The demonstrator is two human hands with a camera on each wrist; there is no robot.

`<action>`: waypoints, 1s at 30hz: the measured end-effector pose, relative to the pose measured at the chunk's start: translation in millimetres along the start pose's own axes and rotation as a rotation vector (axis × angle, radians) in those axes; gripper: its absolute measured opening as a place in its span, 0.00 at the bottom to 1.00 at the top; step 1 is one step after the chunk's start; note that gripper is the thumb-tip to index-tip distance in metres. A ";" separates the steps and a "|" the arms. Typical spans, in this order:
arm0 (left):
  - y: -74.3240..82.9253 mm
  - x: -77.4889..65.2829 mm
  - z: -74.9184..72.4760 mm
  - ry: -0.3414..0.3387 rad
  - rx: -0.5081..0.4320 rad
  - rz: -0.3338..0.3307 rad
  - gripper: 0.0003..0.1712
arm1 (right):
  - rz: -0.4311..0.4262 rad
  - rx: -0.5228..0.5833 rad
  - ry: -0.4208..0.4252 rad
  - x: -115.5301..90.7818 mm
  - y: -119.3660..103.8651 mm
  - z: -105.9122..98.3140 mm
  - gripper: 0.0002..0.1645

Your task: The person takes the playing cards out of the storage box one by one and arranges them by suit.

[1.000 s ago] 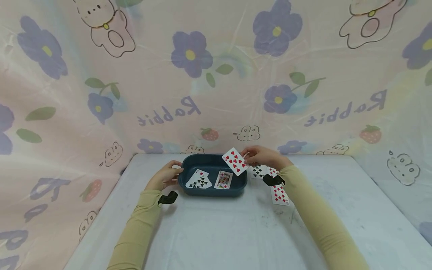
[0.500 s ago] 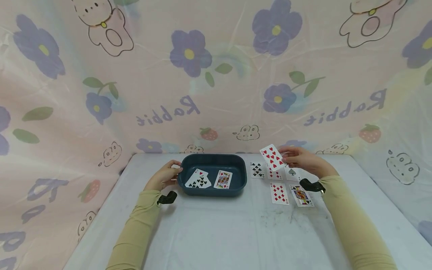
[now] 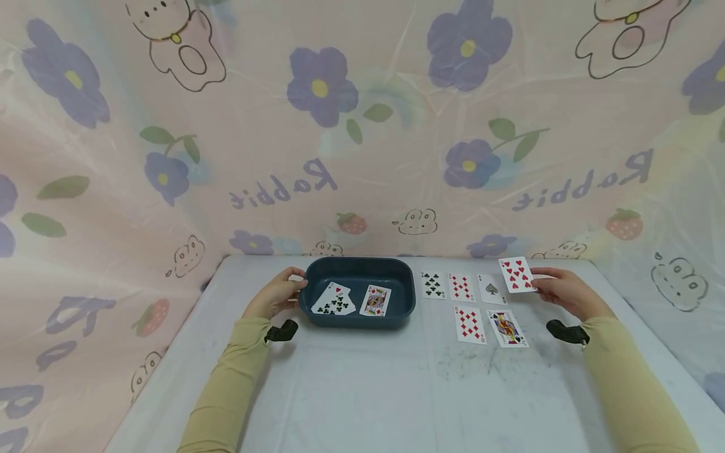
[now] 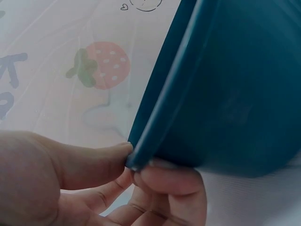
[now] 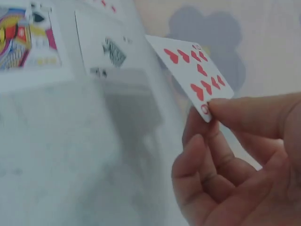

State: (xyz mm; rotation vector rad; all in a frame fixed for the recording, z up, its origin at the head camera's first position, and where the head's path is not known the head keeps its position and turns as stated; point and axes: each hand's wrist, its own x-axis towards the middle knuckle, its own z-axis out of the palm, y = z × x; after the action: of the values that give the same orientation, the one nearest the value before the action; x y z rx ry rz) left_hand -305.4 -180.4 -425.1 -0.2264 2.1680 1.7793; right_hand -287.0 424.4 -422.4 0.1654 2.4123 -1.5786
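Observation:
My left hand [image 3: 275, 296] pinches the left rim of a dark blue oblong tray [image 3: 357, 324], its thumb on the rim and fingers below in the left wrist view. Several playing cards lie in the tray: an overlapping group with clubs [image 3: 334, 303] at left and a face card [image 3: 376, 301] at right. Between thumb and fingers, my right hand [image 3: 569, 292] holds one corner of a hearts playing card [image 3: 517, 275]. In the right wrist view this hearts card [image 5: 193, 70] is tilted and raised off the table, right of the ace of spades [image 3: 492, 289].
Right of the tray, cards lie face up in two rows: a clubs card [image 3: 433, 285] and a red card [image 3: 461, 287] behind, a diamonds card [image 3: 470, 324] and a face card [image 3: 508, 328] in front. A patterned curtain [image 3: 362, 157] stands behind the white table [image 3: 362, 390].
My right hand has carried the hearts card from above the tray's right end to the right, past the laid-out cards, which are now uncovered. The left hand stays on the rim.

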 end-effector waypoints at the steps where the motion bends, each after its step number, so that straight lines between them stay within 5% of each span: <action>1: 0.1 -0.7 -0.1 0.002 0.001 0.000 0.17 | 0.014 0.006 0.006 0.3 3.3 -1.6 0.35; 15: 0.6 -1.7 0.7 0.006 -0.014 0.001 0.16 | 0.155 0.145 0.075 3.4 32.2 -10.4 0.35; 24: 0.4 -2.1 1.8 0.004 -0.005 0.011 0.16 | 0.106 0.252 0.060 0.8 35.8 -11.2 0.21; 30: 0.2 -2.3 2.1 0.013 -0.003 0.006 0.16 | 0.106 0.178 0.083 -0.6 31.2 -9.3 0.27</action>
State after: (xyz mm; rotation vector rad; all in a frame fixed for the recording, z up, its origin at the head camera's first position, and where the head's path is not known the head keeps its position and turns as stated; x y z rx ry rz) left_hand -303.1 -178.5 -424.5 -0.2329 2.1776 1.7892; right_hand -280.6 445.6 -446.2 0.3919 2.2783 -1.7683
